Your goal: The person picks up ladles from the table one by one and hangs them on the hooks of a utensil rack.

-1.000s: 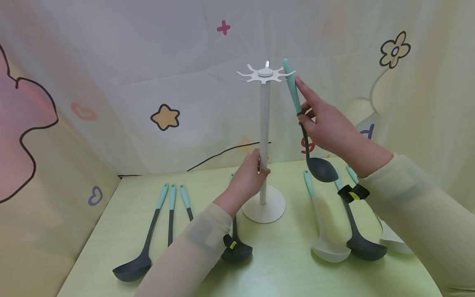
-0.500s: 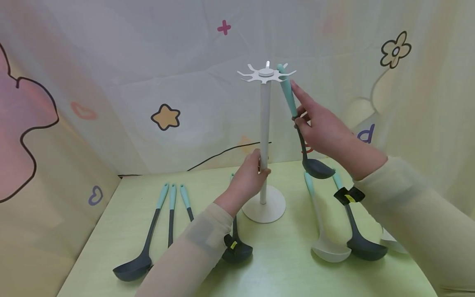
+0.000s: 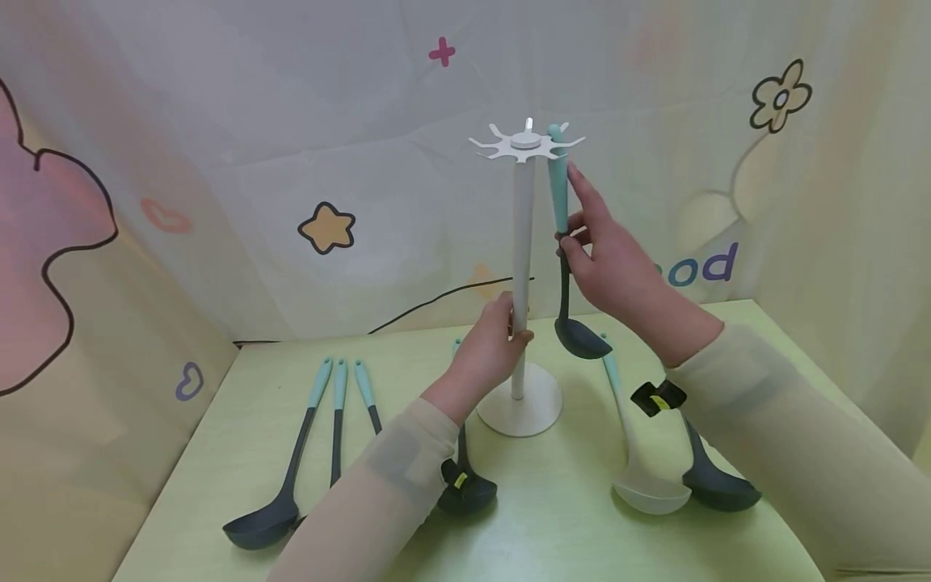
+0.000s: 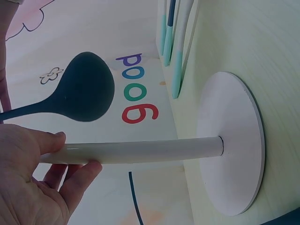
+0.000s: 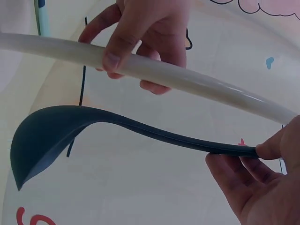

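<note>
Mint and dark-grey ladle [image 3: 564, 283], white stand [image 3: 522, 234]

Cream left sleeve [image 3: 364, 497] and right sleeve [image 3: 807, 461], bare left hand [image 3: 483, 346] and right hand [image 3: 614, 259].
Both sleeves are long, pale and plain, reaching the wrists; a greyish patch [image 3: 396, 454] shows on the left one near its end, a similar one on the right. Beside each sleeve's end juts a small black unit: the left unit [image 3: 449, 470] bears a yellow mark [image 3: 461, 481], and the right unit [image 3: 672, 394], bow-shaped, carries another between its two lobes.
</note>
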`<move>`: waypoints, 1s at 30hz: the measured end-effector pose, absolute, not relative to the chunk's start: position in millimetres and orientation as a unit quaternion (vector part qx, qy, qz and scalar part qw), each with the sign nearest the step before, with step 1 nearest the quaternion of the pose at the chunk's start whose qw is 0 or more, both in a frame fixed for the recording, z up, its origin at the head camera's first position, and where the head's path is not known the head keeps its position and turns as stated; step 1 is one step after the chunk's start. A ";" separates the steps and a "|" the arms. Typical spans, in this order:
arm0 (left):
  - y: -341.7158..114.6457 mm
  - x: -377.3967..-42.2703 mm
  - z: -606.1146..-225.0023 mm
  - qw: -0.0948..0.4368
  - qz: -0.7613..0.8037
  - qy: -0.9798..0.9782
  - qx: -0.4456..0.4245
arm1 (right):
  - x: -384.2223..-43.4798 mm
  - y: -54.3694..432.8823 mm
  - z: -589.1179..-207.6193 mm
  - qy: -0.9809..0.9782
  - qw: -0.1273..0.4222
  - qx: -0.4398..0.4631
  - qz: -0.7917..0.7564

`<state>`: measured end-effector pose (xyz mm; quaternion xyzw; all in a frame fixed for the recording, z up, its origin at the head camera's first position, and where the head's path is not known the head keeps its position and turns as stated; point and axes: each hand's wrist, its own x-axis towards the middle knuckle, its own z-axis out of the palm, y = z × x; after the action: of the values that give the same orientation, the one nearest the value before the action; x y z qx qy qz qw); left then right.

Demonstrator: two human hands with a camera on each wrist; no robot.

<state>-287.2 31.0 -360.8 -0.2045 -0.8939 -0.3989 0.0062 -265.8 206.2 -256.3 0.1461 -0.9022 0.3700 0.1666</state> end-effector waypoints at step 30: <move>32.5 -287.4 -363.5 0.005 -0.397 -0.896 -0.200 | -272.3 207.4 -283.9 -0.908 0.143 0.114 0.377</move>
<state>-287.4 32.5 -363.5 -0.2005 -0.8957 -0.3969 0.0046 -272.3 207.4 -283.9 0.1141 -0.9079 0.3771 0.1434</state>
